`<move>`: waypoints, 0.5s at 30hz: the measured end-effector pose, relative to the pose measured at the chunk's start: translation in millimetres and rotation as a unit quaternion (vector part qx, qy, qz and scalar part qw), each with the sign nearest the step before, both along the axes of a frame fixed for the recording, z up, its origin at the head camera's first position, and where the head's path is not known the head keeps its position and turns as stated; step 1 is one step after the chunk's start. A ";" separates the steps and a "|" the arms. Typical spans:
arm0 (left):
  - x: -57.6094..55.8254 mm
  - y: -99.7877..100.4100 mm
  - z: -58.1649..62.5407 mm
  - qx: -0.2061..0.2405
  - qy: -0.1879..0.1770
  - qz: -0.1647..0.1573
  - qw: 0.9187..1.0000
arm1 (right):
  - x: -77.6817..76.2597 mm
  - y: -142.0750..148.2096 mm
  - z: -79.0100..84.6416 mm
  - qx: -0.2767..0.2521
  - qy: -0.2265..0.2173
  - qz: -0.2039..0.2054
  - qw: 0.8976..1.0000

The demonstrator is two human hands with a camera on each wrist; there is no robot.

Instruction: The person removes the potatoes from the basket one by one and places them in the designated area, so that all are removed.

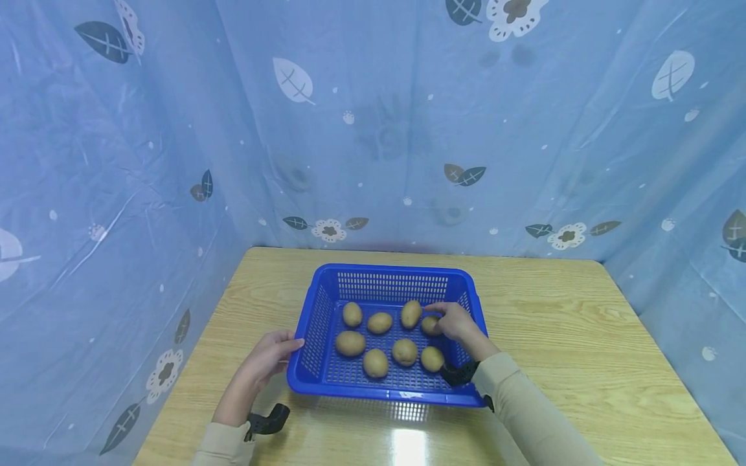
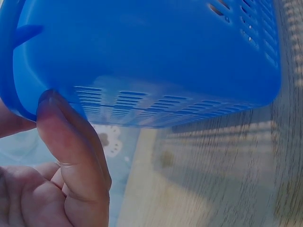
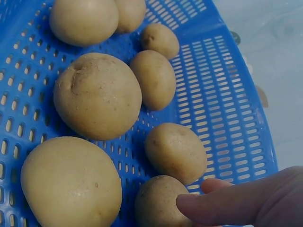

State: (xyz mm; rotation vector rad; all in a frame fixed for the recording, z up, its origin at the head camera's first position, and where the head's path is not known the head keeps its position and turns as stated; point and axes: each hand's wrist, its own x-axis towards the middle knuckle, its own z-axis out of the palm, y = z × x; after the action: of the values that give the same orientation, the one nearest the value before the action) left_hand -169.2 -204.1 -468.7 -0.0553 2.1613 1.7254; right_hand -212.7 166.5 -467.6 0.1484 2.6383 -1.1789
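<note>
A blue plastic basket (image 1: 387, 395) with slotted walls holds several potatoes (image 1: 350, 343) spread over its floor. My left hand (image 1: 269, 357) grips the basket's left rim, thumb over the top edge and fingers against the outer wall; the left wrist view shows the fingers (image 2: 71, 146) pressed under the rim. Inside the basket, at the right end, my right hand (image 1: 457, 321) is over a small potato (image 3: 160, 203). Its index finger reaches straight along the far side, and the thumb overlaps the potato's edge. Another potato (image 3: 175, 153) lies just beyond the fingertips.
The basket stands on a light wood-grain table (image 1: 548, 317), whose surface extends to both sides. A blue curtain (image 1: 373, 142) with leaf and flower prints hangs behind the table and along its sides. Black wrist mounts (image 1: 269, 419) sit at both sleeve cuffs.
</note>
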 end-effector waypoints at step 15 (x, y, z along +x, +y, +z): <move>0.2 -1.0 1.4 0.006 -0.005 -0.004 1.000 | -4.3 0.2 -2.5 -0.005 -0.040 -0.014 0.999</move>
State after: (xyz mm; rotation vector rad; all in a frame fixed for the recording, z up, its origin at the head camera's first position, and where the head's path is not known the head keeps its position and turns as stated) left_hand -169.0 -205.0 -467.3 -0.0516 2.1419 1.7301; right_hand -217.0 166.8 -470.2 0.2260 2.5686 -1.1712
